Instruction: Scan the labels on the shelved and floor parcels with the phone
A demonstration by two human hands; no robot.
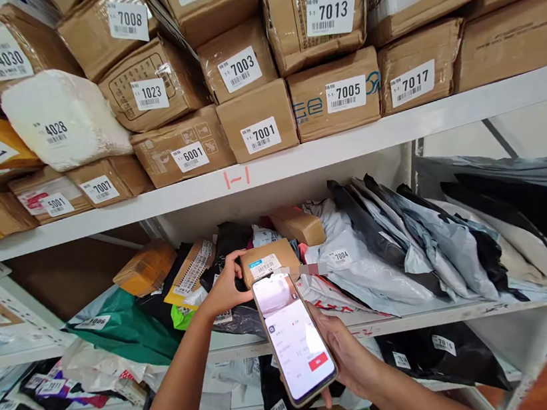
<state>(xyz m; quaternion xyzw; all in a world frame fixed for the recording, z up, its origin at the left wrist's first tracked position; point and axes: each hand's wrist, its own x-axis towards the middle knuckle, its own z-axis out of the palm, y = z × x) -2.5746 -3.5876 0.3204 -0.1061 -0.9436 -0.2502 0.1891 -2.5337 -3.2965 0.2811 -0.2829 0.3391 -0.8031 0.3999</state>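
Left hand point(229, 285) pinches the left end of a small cardboard box point(280, 256) at the middle shelf point(429, 319); right hand point(347, 351) grips a lit phone point(296, 346) on the box's near side. Light grey mailer point(360, 274) marked 7004 lies right of the box, green bag point(131, 328) to the left. Carton 7001 point(252, 112) sits on the upper shelf point(298, 162), above them.

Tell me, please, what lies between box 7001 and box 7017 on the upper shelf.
The head view shows cardboard box 7005 between box 7001 and box 7017, in the same row.
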